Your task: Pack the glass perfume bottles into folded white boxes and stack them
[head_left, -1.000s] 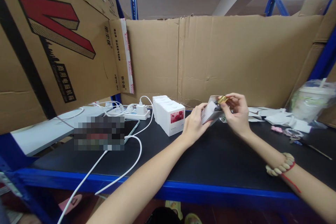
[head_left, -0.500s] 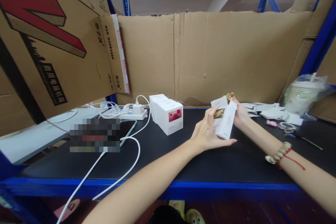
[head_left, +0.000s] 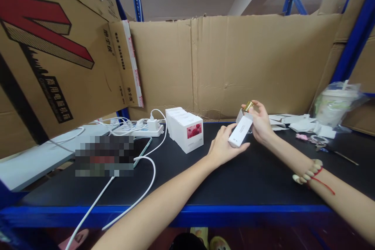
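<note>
A small white carton (head_left: 240, 129) is tilted in my left hand (head_left: 220, 145), whose fingers wrap behind it while the thumb reaches out below. Its top end is open, with a flap standing up. Right at that end, my right hand (head_left: 260, 122) pinches a gold-capped bottle (head_left: 249, 106); only the shiny cap shows clearly, and the carton and fingers hide the rest. Left of my hands, a row of white boxes (head_left: 195, 144) with a pink flower picture on the front one stands on the black table (head_left: 234, 183).
White cables and a power strip (head_left: 156, 129) lie at the left, beside a partly blurred phone (head_left: 143, 146). Flat white cartons (head_left: 304, 125), keys (head_left: 318, 140) and a bagged drink cup (head_left: 336, 103) are at the right. Cardboard (head_left: 263, 58) walls the back.
The carton has turned in my left hand, so its plain side faces me and its picture is out of sight. The gold cap shows more, and both hands have shifted slightly left.
</note>
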### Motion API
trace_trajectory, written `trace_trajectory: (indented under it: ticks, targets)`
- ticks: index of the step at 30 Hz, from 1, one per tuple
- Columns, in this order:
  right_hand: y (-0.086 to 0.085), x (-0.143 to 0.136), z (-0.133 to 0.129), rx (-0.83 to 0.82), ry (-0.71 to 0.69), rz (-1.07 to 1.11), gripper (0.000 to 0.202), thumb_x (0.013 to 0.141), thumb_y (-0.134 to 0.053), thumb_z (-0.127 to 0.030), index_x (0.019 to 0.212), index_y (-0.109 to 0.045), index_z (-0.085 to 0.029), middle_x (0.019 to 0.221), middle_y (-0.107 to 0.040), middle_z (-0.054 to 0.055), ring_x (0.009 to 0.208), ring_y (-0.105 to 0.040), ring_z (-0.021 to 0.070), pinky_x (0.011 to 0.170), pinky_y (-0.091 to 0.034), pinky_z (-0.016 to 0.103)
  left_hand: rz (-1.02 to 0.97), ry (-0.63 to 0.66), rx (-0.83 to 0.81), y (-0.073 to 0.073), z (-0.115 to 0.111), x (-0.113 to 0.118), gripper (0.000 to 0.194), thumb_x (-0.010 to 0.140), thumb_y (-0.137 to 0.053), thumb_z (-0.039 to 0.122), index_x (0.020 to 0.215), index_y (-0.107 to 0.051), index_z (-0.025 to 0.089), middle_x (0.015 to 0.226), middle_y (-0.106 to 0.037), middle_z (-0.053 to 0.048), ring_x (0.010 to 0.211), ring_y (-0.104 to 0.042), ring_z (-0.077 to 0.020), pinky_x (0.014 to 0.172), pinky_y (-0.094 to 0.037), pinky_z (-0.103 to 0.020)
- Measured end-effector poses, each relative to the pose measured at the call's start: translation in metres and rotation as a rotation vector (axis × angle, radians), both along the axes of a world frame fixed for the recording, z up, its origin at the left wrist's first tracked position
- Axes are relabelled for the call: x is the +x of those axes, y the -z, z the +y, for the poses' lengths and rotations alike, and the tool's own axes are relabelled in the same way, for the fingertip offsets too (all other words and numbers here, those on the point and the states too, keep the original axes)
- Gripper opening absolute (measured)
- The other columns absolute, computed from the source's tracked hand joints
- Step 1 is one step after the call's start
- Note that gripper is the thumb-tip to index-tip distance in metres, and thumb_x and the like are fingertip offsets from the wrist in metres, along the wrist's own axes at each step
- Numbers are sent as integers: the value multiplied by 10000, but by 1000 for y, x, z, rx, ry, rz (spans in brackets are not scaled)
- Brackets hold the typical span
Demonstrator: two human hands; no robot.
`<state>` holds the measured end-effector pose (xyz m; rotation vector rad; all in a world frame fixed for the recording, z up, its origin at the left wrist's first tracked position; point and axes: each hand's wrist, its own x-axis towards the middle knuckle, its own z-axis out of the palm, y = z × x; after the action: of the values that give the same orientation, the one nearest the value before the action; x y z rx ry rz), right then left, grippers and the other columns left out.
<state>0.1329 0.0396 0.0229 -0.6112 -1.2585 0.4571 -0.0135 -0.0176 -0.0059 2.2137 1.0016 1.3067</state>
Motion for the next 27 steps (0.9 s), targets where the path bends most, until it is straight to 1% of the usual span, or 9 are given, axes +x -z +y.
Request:
trace_trajectory:
  ticks: [2, 5, 8, 11, 13, 15, 19, 23, 27]
  targets:
    - [-5, -3, -6, 54, 55, -34, 203, 763, -542, -407, 905, -439, -305, 858, -620, -28, 584, -565, 108, 491, -468, 250, -61, -45, 10, 0, 2, -1, 462, 634, -660, 295, 1070, -509, 269, 959, -566, -1, 872, -560, -169, 770, -479, -316]
    - [-12, -9, -16, 130, 143, -80, 165, 774, -537, -370, 880, -445, -283, 873, -612, -12, 566, -538, 96, 524, -470, 253, -149, -113, -63, -3, 5, -2, 333, 619, -661, 225, 938, -565, 225, 874, -620, 13, 806, -579, -155, 755, -472, -286]
    - [-17, -21, -27, 184, 185, -174, 119, 787, -520, -336, 856, -453, -265, 872, -603, -1, 553, -515, 95, 568, -481, 272, -91, -163, -114, -7, 5, -3, 326, 600, -659, 206, 914, -572, 223, 857, -646, 13, 783, -592, -166, 738, -466, -291]
    - [-19, -36, -38, 207, 145, -264, 87, 813, -477, -322, 867, -469, -254, 904, -598, 15, 571, -518, 102, 578, -485, 282, -1, -192, -126, -10, 5, -7, 349, 595, -658, 221, 932, -565, 227, 841, -656, 3, 759, -598, -182, 701, -462, -295]
    - [-19, -44, -44, 204, 111, -354, 99, 830, -450, -326, 883, -486, -250, 898, -602, 19, 603, -541, 114, 593, -491, 291, 10, -173, -130, -10, 8, -11, 318, 611, -662, 264, 910, -571, 205, 809, -655, -5, 734, -595, -183, 676, -459, -291]
    - [-19, -47, -48, 203, 87, -417, 114, 837, -442, -332, 892, -497, -248, 904, -612, 22, 671, -576, 129, 644, -501, 309, -18, -105, -116, -9, 14, -14, 317, 622, -672, 306, 896, -577, 179, 803, -654, -6, 728, -588, -173, 675, -456, -279]
    - [-19, -43, -47, 209, 56, -352, 145, 810, -499, -347, 916, -495, -248, 955, -625, 28, 876, -599, 158, 787, -492, 347, -83, 9, -140, -9, 22, -17, 372, 593, -712, 284, 917, -587, 151, 834, -658, 0, 773, -585, -159, 729, -453, -266]
    - [-21, -35, -45, 177, 19, -279, 202, 799, -518, -366, 970, -505, -259, 942, -643, 25, 905, -605, 163, 797, -499, 358, -116, -13, -210, -11, 20, -14, 374, 585, -718, 230, 927, -592, 149, 868, -665, -16, 802, -594, -162, 763, -456, -279]
    - [-25, -30, -49, 204, 59, -236, 219, 791, -533, -364, 984, -541, -260, 924, -656, 21, 882, -613, 163, 788, -504, 357, -156, -21, -222, -10, 18, -13, 416, 599, -705, 194, 991, -570, 162, 963, -656, -29, 863, -593, -164, 809, -453, -295]
